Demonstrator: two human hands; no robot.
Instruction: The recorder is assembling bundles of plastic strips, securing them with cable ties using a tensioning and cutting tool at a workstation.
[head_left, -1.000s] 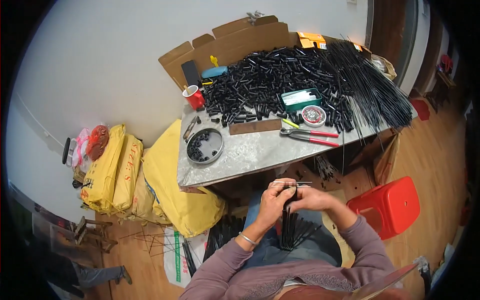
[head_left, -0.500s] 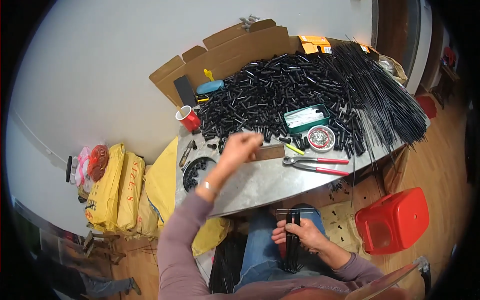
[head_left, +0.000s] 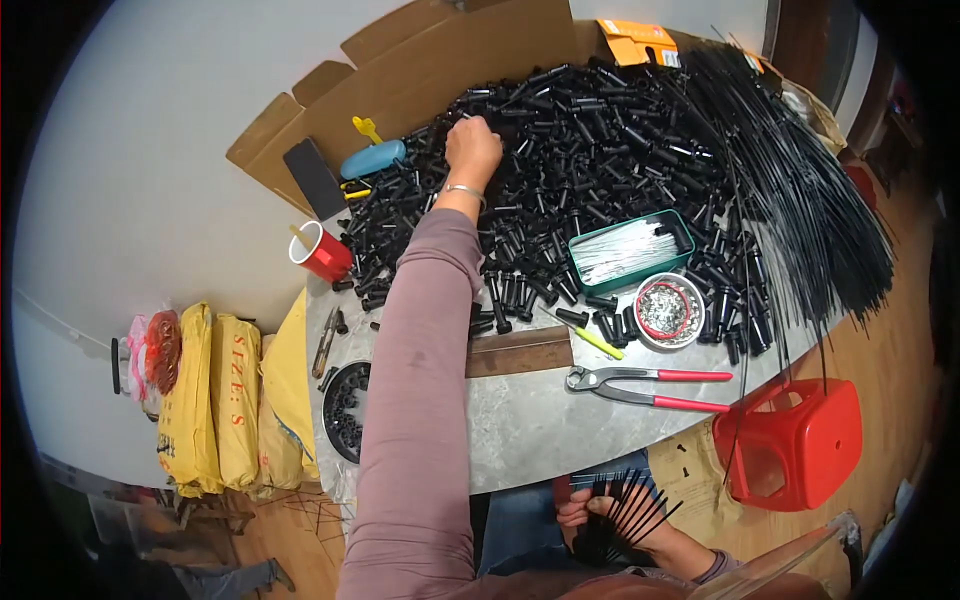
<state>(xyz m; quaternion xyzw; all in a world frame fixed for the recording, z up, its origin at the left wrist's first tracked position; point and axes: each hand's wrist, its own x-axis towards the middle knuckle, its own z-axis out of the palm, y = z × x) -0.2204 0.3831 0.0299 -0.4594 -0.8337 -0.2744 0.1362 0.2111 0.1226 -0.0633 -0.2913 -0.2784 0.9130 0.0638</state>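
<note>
My left arm stretches far across the table, and my left hand (head_left: 472, 152) is at the back left of a heap of short black tubular plastic pieces (head_left: 560, 165). Its fingers are curled down onto the pieces; what they pinch, if anything, is hidden. Low over my lap, below the table's front edge, my right hand (head_left: 598, 512) is closed round a fanned bundle of thin black strips (head_left: 630, 515). Thin pale wires lie across the top of that bundle.
A green tray of white sticks (head_left: 630, 250), a bowl of small metal bits (head_left: 668, 312), red-handled pincers (head_left: 650, 385) and a wooden block (head_left: 520, 352) lie in front of the heap. A red cup (head_left: 325, 255) stands left, long black rods (head_left: 810, 190) right. A red stool (head_left: 800, 440) is beside the table.
My left hand has moved forward from the table's front area into the heap. My right hand has sunk slightly, and its bundle now fans out. The view has shifted closer to the table.
</note>
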